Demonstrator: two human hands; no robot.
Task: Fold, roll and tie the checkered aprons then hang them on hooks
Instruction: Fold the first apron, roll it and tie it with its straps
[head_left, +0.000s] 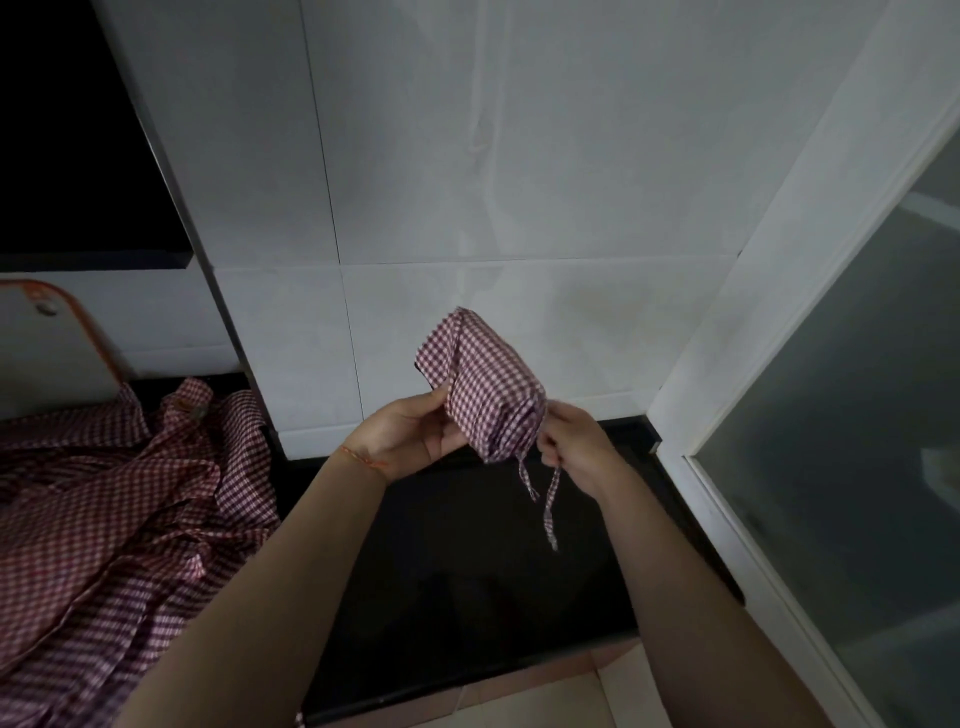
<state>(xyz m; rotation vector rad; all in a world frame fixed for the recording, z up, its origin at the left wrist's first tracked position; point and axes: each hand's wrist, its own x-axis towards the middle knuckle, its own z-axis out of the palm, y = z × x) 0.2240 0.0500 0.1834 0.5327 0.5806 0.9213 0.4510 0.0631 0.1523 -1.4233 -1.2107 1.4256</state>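
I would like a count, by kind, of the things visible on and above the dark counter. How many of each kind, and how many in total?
Rolled checkered apron, held in both hands above the black counter: 1
Heap of loose checkered aprons on the counter, number in it cannot be told: 1
White board with orange rim leaning on the wall: 1
Total: 3

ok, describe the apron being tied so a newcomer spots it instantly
Start at the white tiled wall above the black counter. In front of it, both hands hold up a rolled checkered apron, strings dangling. The other aprons lie loose, heaped at left.
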